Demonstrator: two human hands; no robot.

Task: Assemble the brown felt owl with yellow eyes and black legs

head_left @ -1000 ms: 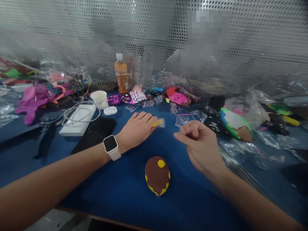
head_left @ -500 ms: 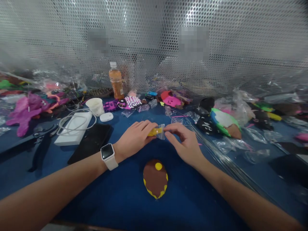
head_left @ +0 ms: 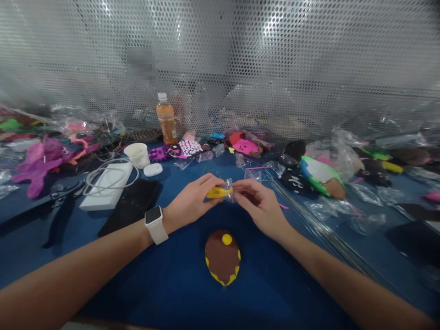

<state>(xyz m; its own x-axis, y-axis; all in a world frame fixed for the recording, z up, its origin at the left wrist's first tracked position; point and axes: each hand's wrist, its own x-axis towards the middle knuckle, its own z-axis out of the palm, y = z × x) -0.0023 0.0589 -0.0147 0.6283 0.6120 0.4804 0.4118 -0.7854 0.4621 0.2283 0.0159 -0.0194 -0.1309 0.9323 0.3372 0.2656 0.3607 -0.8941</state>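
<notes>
My left hand [head_left: 193, 197], with a white watch [head_left: 156, 223] on the wrist, is closed round a yellow lump, probably modelling clay [head_left: 216, 192]. Clear plastic bag film [head_left: 228, 189] sticks out from the lump's right end. The fingertips of my right hand [head_left: 258, 201] pinch the edge of this plastic bag. Below both hands, on the blue table [head_left: 165, 284], lies a brown oval clay piece [head_left: 222, 256]. It has a yellow dot near its top and a wavy yellow border along its lower edge.
At left are a black cutting tool [head_left: 57, 201], a white box [head_left: 108, 185] with a cable, a black phone-like slab [head_left: 132, 206] and a paper cup [head_left: 137, 155]. A bottle [head_left: 166, 120] stands behind. Thin metal rods [head_left: 319, 229], clay figures and plastic scraps lie right.
My right fingers have moved slightly left, closer to my left hand, and the plastic between them is more bunched. More of the yellow lump shows. The brown oval has stayed put.
</notes>
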